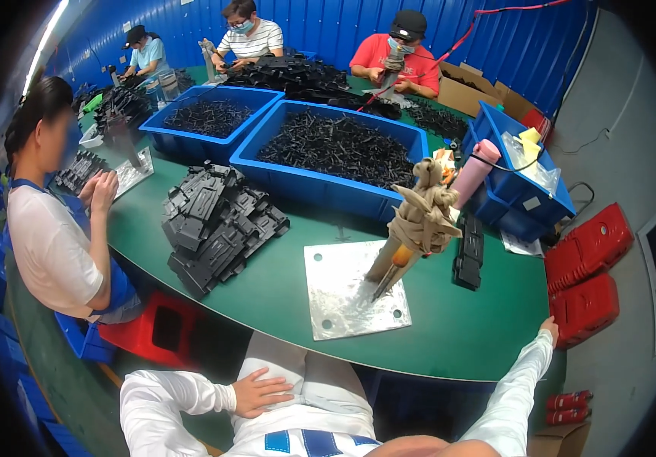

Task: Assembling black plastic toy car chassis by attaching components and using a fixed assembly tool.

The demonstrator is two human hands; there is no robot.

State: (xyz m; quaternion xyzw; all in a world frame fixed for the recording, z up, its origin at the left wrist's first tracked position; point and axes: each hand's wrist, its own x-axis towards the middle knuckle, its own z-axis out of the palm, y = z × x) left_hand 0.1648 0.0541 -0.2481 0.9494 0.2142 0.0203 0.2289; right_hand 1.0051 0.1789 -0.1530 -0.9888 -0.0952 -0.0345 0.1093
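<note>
My left hand lies flat on my thigh, fingers spread, with nothing in it. My right hand rests at the right edge of the green table, close to a red plastic case; its fingers are mostly hidden. Before me on the table stands a square metal plate bearing an upright post bound in tan wrapping. A slim tool with an orange part is against the post. Right of it lies a single black plastic part. Left of the plate is a heap of black plastic parts.
Two blue bins of small black pieces stand behind the plate. A pink bottle is beside a blue crate. At left, a co-worker sits on a red stool. Other people sit across the table.
</note>
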